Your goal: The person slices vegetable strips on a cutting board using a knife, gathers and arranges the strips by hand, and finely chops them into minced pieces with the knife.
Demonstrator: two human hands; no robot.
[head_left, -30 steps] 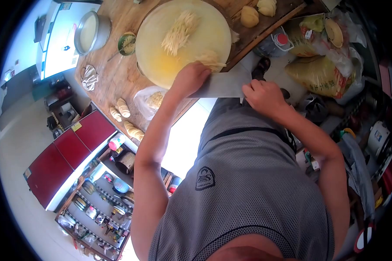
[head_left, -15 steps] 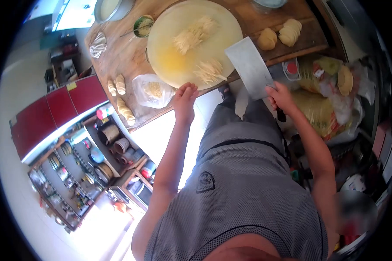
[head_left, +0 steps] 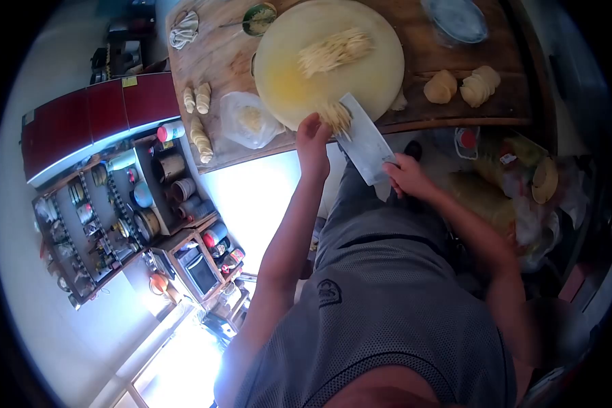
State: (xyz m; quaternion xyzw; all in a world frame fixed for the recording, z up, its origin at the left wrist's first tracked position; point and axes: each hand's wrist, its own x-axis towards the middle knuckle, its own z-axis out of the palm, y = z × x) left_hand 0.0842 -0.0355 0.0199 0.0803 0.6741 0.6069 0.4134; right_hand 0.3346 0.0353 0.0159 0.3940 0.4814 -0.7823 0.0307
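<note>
The right hand (head_left: 406,175) hides the cleaver (head_left: 366,144) handle, and the top edge crops the table (head_left: 214,64).

R grip (head_left: 408,175) w/ cleaver (head_left: 368,146); L grip (head_left: 313,141) nr shreds (head_left: 337,118).

Wooden tbl. (head_left: 214,64), qty 1. Directly on it: rd. chopping bd. (head_left: 382,64), nr. edge; sm. green bowl (head_left: 249,15), w/ contents; wht. cloth (head_left: 184,30), bunched; plastic bag (head_left: 232,124), part-filled, beside bd.; 3 sliced pcs. (head_left: 201,141), pale, L side; 2 rounded pcs. (head_left: 440,87), pale, R side; bluish dish (head_left: 459,20), beyond latter.
</note>
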